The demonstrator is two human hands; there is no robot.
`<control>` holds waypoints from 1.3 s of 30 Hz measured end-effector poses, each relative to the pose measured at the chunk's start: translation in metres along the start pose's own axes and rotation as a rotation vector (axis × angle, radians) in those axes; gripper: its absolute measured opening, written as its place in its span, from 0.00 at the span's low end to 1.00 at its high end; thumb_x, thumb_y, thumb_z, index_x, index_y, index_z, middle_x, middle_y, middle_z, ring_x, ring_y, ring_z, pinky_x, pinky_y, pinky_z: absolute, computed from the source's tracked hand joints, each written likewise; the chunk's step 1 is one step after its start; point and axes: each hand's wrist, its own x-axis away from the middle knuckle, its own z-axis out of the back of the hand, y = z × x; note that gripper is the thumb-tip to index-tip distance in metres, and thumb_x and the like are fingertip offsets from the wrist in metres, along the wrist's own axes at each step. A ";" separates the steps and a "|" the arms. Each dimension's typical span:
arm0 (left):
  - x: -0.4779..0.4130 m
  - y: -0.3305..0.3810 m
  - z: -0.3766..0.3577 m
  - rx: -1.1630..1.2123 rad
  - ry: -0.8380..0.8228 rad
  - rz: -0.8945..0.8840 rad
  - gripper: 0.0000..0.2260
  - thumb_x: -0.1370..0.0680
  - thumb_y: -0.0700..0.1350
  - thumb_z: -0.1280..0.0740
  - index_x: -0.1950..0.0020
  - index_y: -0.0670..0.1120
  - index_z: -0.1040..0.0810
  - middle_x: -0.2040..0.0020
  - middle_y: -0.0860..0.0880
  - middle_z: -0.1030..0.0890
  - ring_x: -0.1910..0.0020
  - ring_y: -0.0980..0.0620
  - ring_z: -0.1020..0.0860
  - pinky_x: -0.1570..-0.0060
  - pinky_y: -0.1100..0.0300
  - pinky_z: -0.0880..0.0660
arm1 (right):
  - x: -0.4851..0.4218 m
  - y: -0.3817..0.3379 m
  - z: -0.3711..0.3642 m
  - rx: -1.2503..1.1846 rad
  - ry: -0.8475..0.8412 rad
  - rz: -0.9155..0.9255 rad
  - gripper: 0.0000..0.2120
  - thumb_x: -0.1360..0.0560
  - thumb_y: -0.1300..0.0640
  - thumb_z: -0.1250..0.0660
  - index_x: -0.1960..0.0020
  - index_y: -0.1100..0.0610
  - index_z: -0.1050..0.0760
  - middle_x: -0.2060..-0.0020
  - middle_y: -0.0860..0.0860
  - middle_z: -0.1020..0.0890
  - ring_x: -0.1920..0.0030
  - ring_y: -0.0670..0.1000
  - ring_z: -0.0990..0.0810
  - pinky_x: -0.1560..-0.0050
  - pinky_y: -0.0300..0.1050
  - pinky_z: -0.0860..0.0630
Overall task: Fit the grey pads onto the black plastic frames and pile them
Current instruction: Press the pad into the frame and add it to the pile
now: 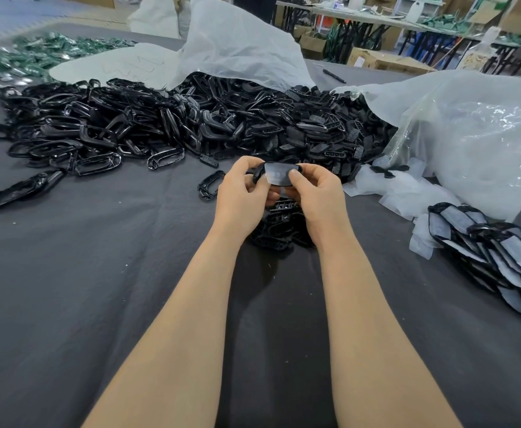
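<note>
Fingertips (293, 177) of both hands are curled in and clamped on the translucent grey trapezoid pad (277, 175). It sits over a glossy black plastic loop frame (257, 176), held just above the dark cloth table (98, 273). The left hand (242, 196) steadies one end and the right hand (319, 199) thumbs the other. I'd work the thumbs evenly round the rim so it seats flat (can't tell if it's fully in yet). The heap of loose black frames (129, 128) is at 11 o'clock. The pile of finished padded frames (500, 261) is at 4 o'clock, so that's probably where this one goes.
</note>
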 end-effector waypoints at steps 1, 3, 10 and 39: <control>0.000 0.000 0.000 0.002 0.001 0.001 0.08 0.20 0.39 0.37 0.49 0.53 0.28 0.65 0.52 0.18 0.68 0.61 0.20 0.57 0.61 0.20 | 0.000 0.000 -0.001 0.009 0.009 0.004 0.04 0.22 0.64 0.37 0.52 0.58 0.24 0.56 0.54 0.18 0.55 0.52 0.19 0.46 0.51 0.20; 0.000 -0.001 0.000 0.008 0.004 0.004 0.10 0.20 0.39 0.37 0.51 0.55 0.28 0.65 0.52 0.18 0.68 0.61 0.20 0.57 0.61 0.20 | 0.000 0.000 -0.003 0.020 0.025 0.003 0.04 0.22 0.64 0.36 0.51 0.58 0.24 0.57 0.53 0.19 0.55 0.52 0.19 0.45 0.53 0.20; -0.001 -0.003 0.000 0.065 0.039 0.050 0.09 0.20 0.41 0.36 0.53 0.56 0.28 0.70 0.55 0.18 0.68 0.60 0.19 0.55 0.58 0.20 | 0.002 -0.001 -0.003 0.018 0.003 0.008 0.10 0.22 0.64 0.36 0.42 0.64 0.23 0.49 0.57 0.17 0.48 0.56 0.18 0.42 0.54 0.22; 0.002 0.002 -0.005 0.022 -0.011 -0.042 0.02 0.18 0.47 0.38 0.50 0.51 0.27 0.64 0.49 0.17 0.68 0.58 0.20 0.62 0.63 0.21 | -0.003 0.000 0.000 -0.105 0.052 -0.051 0.08 0.22 0.65 0.37 0.57 0.56 0.24 0.58 0.53 0.20 0.54 0.53 0.21 0.43 0.56 0.22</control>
